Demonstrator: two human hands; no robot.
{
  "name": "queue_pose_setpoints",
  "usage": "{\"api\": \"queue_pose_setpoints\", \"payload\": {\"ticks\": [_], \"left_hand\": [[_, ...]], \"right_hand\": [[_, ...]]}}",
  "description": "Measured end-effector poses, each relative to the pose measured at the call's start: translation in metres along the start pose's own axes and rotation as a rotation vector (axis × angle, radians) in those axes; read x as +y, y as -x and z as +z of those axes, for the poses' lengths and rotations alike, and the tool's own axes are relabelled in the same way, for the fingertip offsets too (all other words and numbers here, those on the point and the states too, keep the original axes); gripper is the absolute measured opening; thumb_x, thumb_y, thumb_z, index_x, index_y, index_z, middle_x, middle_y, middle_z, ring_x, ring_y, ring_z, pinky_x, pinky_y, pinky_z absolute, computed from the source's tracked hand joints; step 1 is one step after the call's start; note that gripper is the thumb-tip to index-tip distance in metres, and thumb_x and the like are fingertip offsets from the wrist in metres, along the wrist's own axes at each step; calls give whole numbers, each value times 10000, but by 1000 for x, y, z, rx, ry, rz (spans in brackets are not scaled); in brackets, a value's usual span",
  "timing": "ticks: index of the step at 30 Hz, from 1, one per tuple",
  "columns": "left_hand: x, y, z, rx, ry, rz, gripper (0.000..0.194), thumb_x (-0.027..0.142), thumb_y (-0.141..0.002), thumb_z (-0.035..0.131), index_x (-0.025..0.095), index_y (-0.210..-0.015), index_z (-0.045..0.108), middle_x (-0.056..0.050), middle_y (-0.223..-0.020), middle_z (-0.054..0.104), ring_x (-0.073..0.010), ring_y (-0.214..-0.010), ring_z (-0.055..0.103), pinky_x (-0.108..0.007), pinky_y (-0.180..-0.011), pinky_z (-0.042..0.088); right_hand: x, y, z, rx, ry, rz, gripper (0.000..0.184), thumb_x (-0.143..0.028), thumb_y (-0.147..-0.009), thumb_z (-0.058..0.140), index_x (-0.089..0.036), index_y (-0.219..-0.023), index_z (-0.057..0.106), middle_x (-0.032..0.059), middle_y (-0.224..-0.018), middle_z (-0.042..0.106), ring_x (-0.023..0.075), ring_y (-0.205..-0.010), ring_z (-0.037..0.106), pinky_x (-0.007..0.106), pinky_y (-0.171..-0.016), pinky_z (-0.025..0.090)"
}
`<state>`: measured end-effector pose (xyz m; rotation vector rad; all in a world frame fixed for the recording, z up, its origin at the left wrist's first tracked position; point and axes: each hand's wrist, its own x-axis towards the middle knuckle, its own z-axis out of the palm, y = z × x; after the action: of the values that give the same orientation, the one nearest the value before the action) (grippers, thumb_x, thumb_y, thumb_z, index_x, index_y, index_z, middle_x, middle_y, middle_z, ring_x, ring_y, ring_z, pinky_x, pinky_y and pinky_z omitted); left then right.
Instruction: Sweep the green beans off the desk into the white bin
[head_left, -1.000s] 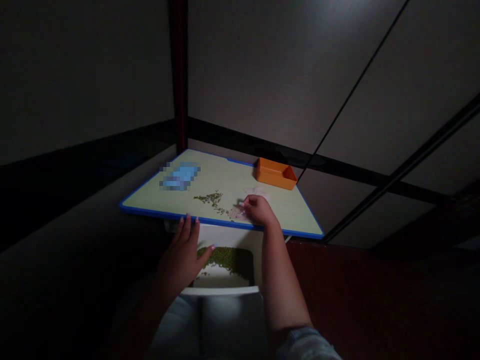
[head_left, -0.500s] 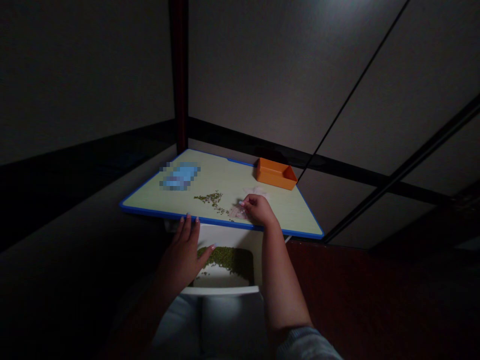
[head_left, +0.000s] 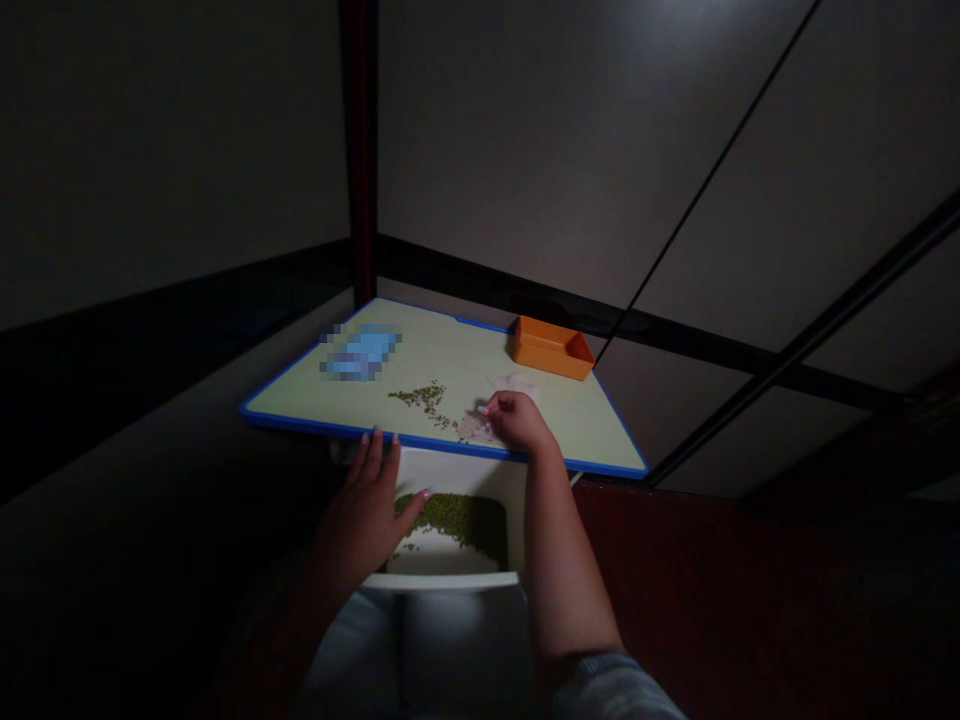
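Note:
My right hand is over the table, its fingers pinched together; anything between the fingertips is too small to make out. Under and beside it lies a pale pinkish, see-through-looking patch, whose kind I cannot tell. Small green beans are scattered on the tabletop to the left of that hand. With fingers spread, my left hand reaches over the open white drawer, its fingertips at the table's blue front edge. More green beans are heaped inside the drawer, mostly toward its back and right.
An orange open box stands at the table's back right corner. Toward the back left is a blurred-out light blue item. The pale table has a blue rim, and cabinet panels rise behind it.
My right hand has shifted very slightly at the fingertips over the pale patch. The left hand, the beans and the box have stayed in place.

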<state>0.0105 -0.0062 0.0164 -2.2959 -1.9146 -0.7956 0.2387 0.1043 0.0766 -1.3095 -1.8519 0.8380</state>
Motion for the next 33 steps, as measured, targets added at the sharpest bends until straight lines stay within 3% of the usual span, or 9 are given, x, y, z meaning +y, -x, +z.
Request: {"api": "queue_pose_setpoints", "payload": {"ticks": [6,20,27,33], "left_hand": [[-1,0,1,15,-6,13,779,558,-794,445,42,-1369,344,-260,-1498,262,-358,-1404,224,-482,-1075,362],[0,1,0,-5,1,3,789,568,-803,420,33,-1376,328,-263,-1502,253,-359,-1411,202,-480,-1082,351],[0,0,2,14,3,-1,783,565,-796,427,45,-1375,335,-253,-1503,262,-352,-1411,220,-477,-1076,361],[-2,1,5,48,7,9,766,557,-789,451,73,-1374,344,-237,-1503,269,-343,-1408,233,-486,-1066,376]], "right_hand": [[-3,2,-3,-42,-44,47,133,-262,-717,575,-152,-644,555,-40,-528,512,80,-487,420,197,-497,325],[-4,1,0,-41,15,9,163,-274,-759,580,-155,-650,557,-33,-538,527,87,-498,443,197,-504,328],[-3,-1,-1,56,163,12,168,-248,-793,566,-166,-648,556,-7,-574,577,107,-533,486,207,-535,324],[5,-6,-5,213,392,68,179,-289,-810,594,-177,-671,602,32,-661,641,127,-592,498,231,-567,296]]}}
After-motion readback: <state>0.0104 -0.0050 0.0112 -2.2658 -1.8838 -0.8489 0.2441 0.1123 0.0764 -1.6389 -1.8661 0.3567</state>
